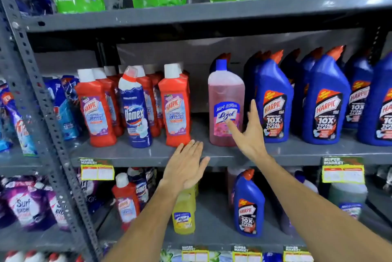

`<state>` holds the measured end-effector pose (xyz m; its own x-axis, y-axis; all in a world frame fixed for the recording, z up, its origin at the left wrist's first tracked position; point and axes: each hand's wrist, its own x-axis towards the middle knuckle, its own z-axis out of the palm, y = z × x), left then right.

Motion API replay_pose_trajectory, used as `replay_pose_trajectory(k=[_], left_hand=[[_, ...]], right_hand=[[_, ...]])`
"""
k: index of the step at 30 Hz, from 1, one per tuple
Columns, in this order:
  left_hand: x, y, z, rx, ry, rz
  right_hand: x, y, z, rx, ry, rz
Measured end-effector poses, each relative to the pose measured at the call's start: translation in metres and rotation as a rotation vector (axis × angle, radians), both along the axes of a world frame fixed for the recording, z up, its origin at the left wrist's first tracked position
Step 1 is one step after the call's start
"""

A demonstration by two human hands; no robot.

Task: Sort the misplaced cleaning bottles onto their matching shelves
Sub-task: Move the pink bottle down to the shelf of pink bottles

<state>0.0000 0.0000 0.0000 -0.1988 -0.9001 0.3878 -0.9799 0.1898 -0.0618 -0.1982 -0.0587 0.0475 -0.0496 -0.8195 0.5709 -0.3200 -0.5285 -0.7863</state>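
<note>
the pink lizol bottle (226, 109) is standing upright on the middle shelf (212, 153), in a gap between the red harpic bottles (176, 111) and the blue harpic bottles (273, 104). bare shelf is showing on its left side, while its right side is sitting just beside the nearest blue bottle. the right hand (250, 132) is reaching in with fingers spread wide, holding nothing; the thumb is lying across the label and the other fingers are rising along the bottle's right edge, though whether they are touching it is hard to tell. the left hand (186, 166) is hovering flat and open, empty, at the shelf's front lip just below the rightmost red bottle. a domex bottle (135, 111) is standing among the red ones. on the lower shelf (212, 238) a yellow lizol bottle (184, 215) and a single blue harpic bottle (249, 206) are standing with open room between them.
</note>
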Motion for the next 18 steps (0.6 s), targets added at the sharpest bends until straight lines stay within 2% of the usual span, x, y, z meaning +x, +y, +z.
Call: replay_pose_trajectory(k=[4, 18], left_hand=[[-0.001, -0.003, -0.001, -0.053, 0.042, -0.02], [0.0, -0.003, -0.003, -0.058, 0.068, -0.002]], right_hand=[[0.009, -0.014, -0.002, 0.077, -0.067, 0.017], [0.01, -0.036, 0.019, 0.056, -0.236, 0.132]])
